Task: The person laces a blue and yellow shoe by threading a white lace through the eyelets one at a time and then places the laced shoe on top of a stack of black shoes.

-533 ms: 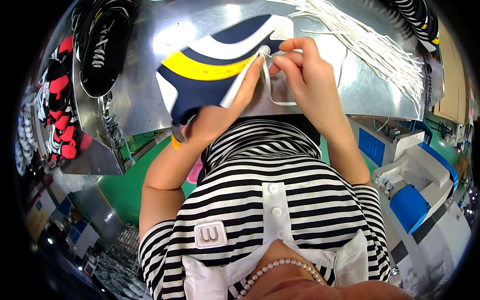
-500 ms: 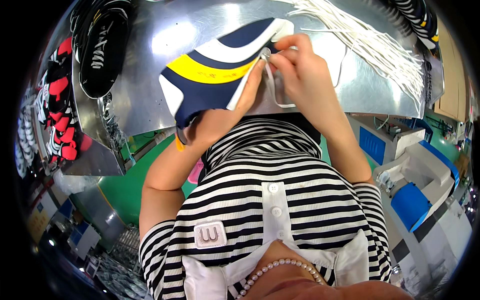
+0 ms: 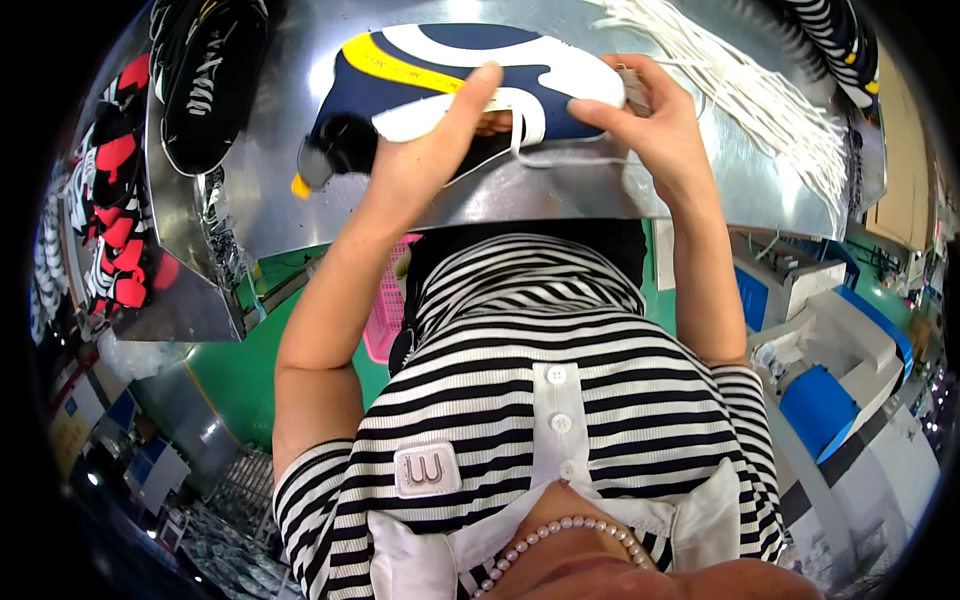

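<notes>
At the bottom of the frame sit a pearl necklace (image 3: 560,535) and the white collar of a black-and-white striped shirt (image 3: 540,400), which fills the lower middle. From it both bare forearms rise toward the top of the frame.

The left hand (image 3: 425,165), left of centre in the upper part, is closed on a navy, white and yellow shoe upper (image 3: 450,75): its thumb stretches along the white trim and its fingers wrap beneath the near edge. The right hand (image 3: 655,130), upper right of centre, clamps the toe end of the same shoe upper, thumb pressed on the white panel, fingers curled round behind. A white lace (image 3: 560,160) loops from the shoe's front down between the two hands.

The shoe upper lies across the top centre of the frame on a shiny metal table (image 3: 300,150), heel toward the left, just beyond the person's chest.

Farther off, a bundle of white laces (image 3: 760,85) fans over the table at the upper right. A black shoe (image 3: 210,80) rests at the upper left, with red and black shoes (image 3: 115,230) stacked down the left edge. A pink basket (image 3: 385,320) shows below the table, over green floor (image 3: 250,370). Blue and white machines (image 3: 840,380) stand at the right.
</notes>
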Demonstrator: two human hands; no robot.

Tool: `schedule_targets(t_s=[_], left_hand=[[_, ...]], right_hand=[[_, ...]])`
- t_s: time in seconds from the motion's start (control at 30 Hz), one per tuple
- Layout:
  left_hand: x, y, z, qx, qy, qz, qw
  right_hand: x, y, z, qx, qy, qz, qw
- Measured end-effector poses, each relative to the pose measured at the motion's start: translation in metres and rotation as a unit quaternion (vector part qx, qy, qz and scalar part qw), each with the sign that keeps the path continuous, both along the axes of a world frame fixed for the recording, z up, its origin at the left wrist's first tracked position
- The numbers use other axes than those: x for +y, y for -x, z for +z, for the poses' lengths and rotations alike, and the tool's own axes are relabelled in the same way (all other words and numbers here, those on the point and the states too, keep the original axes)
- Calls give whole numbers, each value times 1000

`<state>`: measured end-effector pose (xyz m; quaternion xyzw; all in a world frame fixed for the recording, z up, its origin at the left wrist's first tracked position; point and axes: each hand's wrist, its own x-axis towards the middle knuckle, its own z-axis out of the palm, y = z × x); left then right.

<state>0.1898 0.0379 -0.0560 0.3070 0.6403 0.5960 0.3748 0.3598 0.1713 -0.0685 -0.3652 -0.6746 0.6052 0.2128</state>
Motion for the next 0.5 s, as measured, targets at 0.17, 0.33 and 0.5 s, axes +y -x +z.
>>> schedule_targets(t_s=[0.17,0.33,0.5], left_hand=[[-8,34,-7,82,56,-165,981],[-23,29,1,465,77,-179,864],[-21,13,-1,522,47,-133,841]], right_hand=[[15,24,-10,39,50,-70,996],[-2,21,-10,54,27,-59,996],[-28,34,-18,-110,-176,-2,978]])
